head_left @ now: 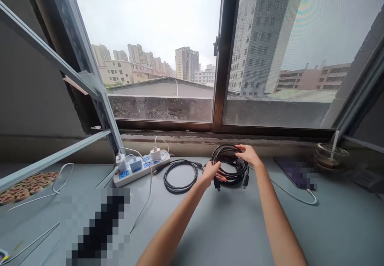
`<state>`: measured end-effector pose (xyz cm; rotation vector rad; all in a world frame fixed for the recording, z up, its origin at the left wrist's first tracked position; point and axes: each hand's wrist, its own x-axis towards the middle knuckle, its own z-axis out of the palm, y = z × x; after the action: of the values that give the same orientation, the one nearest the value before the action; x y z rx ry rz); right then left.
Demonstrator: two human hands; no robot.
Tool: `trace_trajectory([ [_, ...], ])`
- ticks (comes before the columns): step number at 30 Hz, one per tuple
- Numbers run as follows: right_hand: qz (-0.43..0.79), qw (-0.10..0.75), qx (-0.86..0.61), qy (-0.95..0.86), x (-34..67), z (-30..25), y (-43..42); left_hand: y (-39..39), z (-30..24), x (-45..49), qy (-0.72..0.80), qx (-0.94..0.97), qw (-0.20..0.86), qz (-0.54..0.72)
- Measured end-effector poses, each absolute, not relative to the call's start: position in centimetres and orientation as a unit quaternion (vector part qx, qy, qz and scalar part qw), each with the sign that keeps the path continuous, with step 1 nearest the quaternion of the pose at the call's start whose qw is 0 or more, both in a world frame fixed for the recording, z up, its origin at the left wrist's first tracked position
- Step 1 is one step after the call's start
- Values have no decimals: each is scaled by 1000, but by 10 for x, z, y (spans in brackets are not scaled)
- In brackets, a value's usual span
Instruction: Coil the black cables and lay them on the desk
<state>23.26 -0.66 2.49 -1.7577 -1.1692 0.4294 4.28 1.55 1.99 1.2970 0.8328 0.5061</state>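
Note:
A coiled black cable (229,166) is held upright above the grey table (228,226), near the window sill. My left hand (211,173) grips the coil's lower left side, fingers closed round the strands. My right hand (250,155) holds the coil's upper right edge, fingers curled over it. Two black plug ends hang down from the coil. A second black cable loop (180,177) lies flat on the table just left of my left hand.
A white power strip (141,166) with chargers plugged in lies at the left. A phone (295,173) with a white cord rests at the right, beside a glass cup with a straw (330,156). White cords trail over the left table. An open window frame juts in at far left.

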Motion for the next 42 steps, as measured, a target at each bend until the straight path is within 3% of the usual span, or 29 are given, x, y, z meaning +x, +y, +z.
trace_trajectory([
  [8,235,387,-759,-468,233,-11,7,15,-3,43,423,640,608,208],
  [16,194,368,-765,-492,242,-27,15,26,-6,45,468,682,515,222],
  [24,188,368,-784,-463,247,-40,22,13,3,41,517,763,282,268],
  [27,184,363,-788,-463,247,-43,23,8,3,43,468,830,143,267],
  [30,161,355,-794,-467,248,-42,23,7,-8,47,298,927,14,228],
  [33,136,345,-806,-461,248,-40,22,7,-27,49,189,962,-18,194],
  [42,122,347,-805,-465,247,-35,23,5,-49,51,188,955,-91,212],
])
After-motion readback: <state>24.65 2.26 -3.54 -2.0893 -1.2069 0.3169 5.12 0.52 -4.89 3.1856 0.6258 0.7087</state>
